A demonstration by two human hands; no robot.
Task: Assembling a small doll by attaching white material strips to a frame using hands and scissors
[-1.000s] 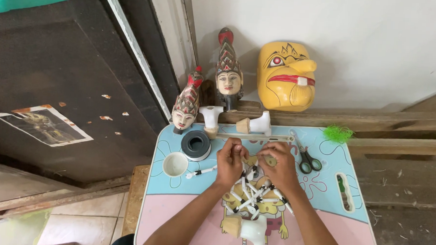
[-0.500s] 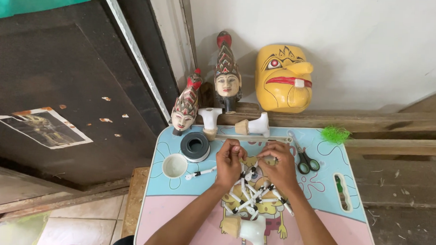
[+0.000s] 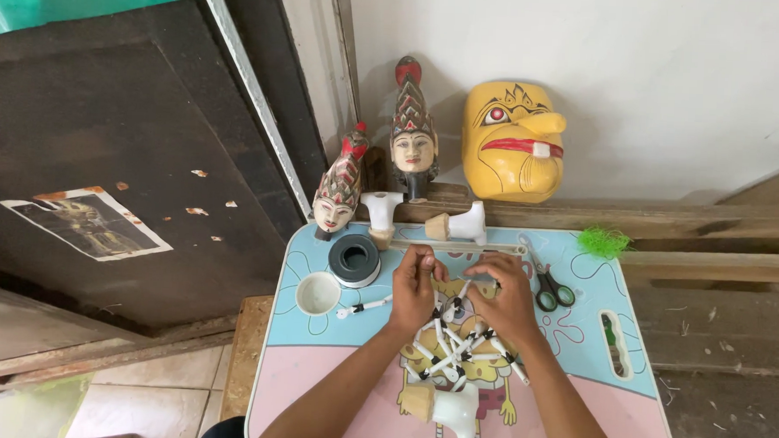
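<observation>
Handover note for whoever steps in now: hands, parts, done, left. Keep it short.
Left hand and right hand: both down on the heap of white sticks with black bands, fingers pinching pieces near its top; grip hidden.
Nearby on the small table: white-and-wood piece below the heap, loose stick, black spool, white cup, scissors.
Done: cannot tell.
Left: the sticks lie jumbled.

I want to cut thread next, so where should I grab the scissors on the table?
Take the scissors by the green loops at the near end, coming from the right hand side. The blades point away toward the wall, and the loops lie flat and open.
</observation>
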